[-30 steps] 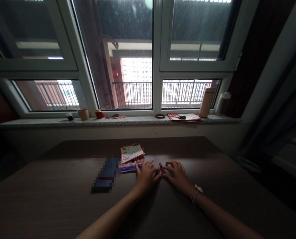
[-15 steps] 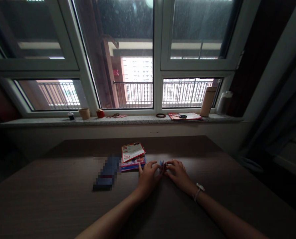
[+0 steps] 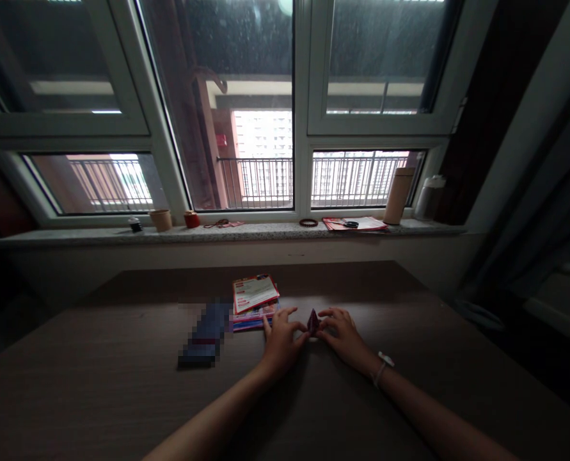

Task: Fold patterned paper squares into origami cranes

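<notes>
A small folded paper piece (image 3: 313, 322), dark purple-red and pointed at the top, stands on the brown table between my two hands. My left hand (image 3: 283, 336) pinches its left lower edge with thumb and index finger; the other fingers reach out toward the paper stack. From the other side my right hand (image 3: 341, 331) holds its right edge between thumb and fingertips, and a pale bracelet (image 3: 384, 363) circles that wrist. Just left of my left hand lies a stack of printed paper sheets (image 3: 256, 317), with a white, red-bordered card (image 3: 254, 294) on top.
A blurred-out dark blue flat object (image 3: 205, 336) lies left of the stack on the table (image 3: 97, 384). Along the windowsill (image 3: 265, 233) stand a paper cup (image 3: 160, 220), a red container (image 3: 191, 219), a bracelet-like ring (image 3: 308, 223), scissors (image 3: 350, 224) on papers and a tan bottle (image 3: 398, 196).
The folded paper has turned between my fingers and now shows a flat pointed face instead of several spread edges. My left hand has shifted slightly left; my right hand has barely moved.
</notes>
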Demonstrator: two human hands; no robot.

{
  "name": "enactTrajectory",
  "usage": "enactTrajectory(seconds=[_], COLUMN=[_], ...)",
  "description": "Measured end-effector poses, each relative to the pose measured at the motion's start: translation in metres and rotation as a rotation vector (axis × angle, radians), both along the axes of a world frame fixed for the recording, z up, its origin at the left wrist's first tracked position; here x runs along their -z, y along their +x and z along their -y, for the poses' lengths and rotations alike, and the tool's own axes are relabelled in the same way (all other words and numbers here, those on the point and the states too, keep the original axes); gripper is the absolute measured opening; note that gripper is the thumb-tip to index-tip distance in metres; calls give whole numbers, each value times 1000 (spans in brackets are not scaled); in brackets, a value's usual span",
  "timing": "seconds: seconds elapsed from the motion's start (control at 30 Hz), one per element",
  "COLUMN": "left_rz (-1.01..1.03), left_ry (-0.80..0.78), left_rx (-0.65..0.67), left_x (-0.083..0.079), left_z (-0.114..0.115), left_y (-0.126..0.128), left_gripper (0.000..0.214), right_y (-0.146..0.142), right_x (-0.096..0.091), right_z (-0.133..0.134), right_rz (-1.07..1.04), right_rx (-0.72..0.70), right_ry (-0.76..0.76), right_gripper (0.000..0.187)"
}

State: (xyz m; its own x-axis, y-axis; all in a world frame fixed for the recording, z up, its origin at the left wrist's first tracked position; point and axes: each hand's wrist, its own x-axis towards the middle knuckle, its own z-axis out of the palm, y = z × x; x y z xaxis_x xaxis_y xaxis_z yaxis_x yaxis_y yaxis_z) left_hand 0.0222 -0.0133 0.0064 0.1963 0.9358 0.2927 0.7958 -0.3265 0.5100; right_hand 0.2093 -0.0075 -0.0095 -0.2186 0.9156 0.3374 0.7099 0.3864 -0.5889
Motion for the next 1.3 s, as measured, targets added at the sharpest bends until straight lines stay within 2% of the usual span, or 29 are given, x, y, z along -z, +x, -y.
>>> enactTrajectory(seconds=[0.2, 0.53, 0.87, 1.13, 1.3], left_rz=[23, 1, -39, -17, -24], left_ry=[12, -22, 18, 44, 61], left_rx=[8, 39, 76, 82, 39], left_x=[1, 0, 3, 6, 4], left_z=[-2, -1, -1, -2, -2], left_y=[0, 2, 4, 10, 10], left_gripper=[7, 5, 7, 9, 10], right_y=[1, 0, -2, -5, -4], right_x=[-1, -4, -2, 0, 2], right_z=[0, 0, 2, 1, -3], right_rz=[-15, -29, 25, 18, 24], right_rx=[-19, -40, -72, -12, -3], right_ry=[-37, -75, -32, -15, -19], right_gripper=[15, 8, 9, 8, 10])
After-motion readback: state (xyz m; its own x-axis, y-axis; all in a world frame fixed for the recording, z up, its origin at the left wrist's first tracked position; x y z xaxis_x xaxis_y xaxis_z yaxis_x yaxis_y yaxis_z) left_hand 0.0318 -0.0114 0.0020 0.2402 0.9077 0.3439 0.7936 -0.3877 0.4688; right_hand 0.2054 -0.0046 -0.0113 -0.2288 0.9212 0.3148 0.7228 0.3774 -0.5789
